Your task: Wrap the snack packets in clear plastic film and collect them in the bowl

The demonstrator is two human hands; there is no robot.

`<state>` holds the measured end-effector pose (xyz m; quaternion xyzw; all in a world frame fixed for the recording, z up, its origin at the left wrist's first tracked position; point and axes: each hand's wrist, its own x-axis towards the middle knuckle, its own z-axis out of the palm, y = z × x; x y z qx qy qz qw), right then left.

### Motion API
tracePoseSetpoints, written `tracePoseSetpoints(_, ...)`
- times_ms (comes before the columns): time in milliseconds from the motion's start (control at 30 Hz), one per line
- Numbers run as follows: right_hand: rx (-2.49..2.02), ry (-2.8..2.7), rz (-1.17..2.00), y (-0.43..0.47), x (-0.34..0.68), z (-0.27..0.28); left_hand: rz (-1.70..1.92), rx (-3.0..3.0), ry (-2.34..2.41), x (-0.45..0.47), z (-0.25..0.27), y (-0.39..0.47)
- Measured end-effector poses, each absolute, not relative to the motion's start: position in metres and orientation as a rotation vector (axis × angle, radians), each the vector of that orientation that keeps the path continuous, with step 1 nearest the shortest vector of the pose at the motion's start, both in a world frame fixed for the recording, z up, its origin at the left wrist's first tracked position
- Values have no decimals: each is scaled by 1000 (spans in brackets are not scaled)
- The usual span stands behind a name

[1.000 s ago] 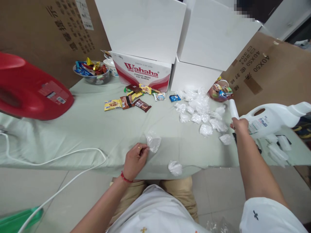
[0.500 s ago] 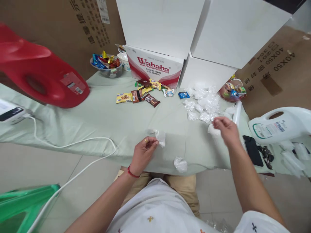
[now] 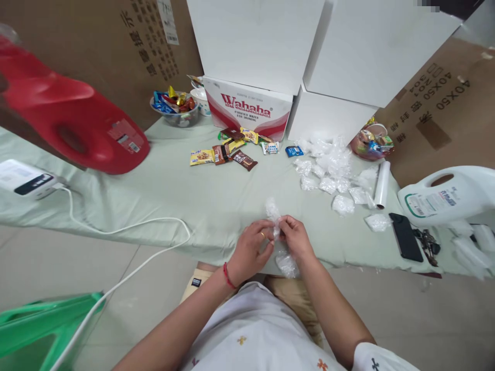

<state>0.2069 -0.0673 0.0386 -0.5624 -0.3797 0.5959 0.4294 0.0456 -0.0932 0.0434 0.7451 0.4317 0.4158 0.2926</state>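
Observation:
Close to the table's front edge, my hands meet at a crumpled piece of clear plastic film [image 3: 272,207]. My left hand [image 3: 251,246], with a ring and a red wristband, has curled fingers at the plastic's left side. My right hand [image 3: 297,238] pinches it from the right. Part of the plastic sticks up beyond the fingers, and the rest is hidden by them. Just below my hands lies another crumpled plastic bundle [image 3: 286,265]. Further right, a single plastic bundle [image 3: 343,205] lies beside a pile of similar clear plastic [image 3: 328,159].
Wrapped snacks [image 3: 234,147] lie before the Wahaba-style printed box [image 3: 247,108]. A red jug [image 3: 88,123] stands left, with a white cable [image 3: 147,220] crossing the edge. At right are a white roll [image 3: 382,184], a phone [image 3: 406,238], keys [image 3: 428,245] and a white jug [image 3: 444,198].
My right hand has moved left from the plastic pile to join my left hand at the film. The right-hand bundle it was near now lies uncovered. My left hand has shifted slightly right.

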Motion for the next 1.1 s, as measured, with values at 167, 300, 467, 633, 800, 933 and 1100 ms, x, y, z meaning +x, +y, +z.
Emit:
tracePoseSetpoints(167, -1380, -1040, 1514, -69, 210, 37, 1143, 1427, 1386, 49, 43, -80)
tracePoseSetpoints(300, -1361, -1232, 1411, -67, 215, 35, 1153, 1211, 1374, 51, 44, -65)
tracePoseSetpoints(467, -1363, -1238, 1231, -57, 229, 51, 1178, 1038, 1322, 53, 44, -59)
tracePoseSetpoints(633, -1343, -1908, 968, -89, 245, 72, 1208, 983, 1369, 47, 41, -57)
tracePoseSetpoints(800, -1398, -2408, 653, -147, 266, 53, 1227, 890, 1461, 30, 33, -55)
tracePoseSetpoints(933, -1479, -1966, 818, -124, 301, 66, 1228, 844, 1435, 29, 30, -54)
tracePoseSetpoints(1100, -1738, -1300, 523, -49, 335, 98, 1202, 901, 1384, 41, 42, -57)
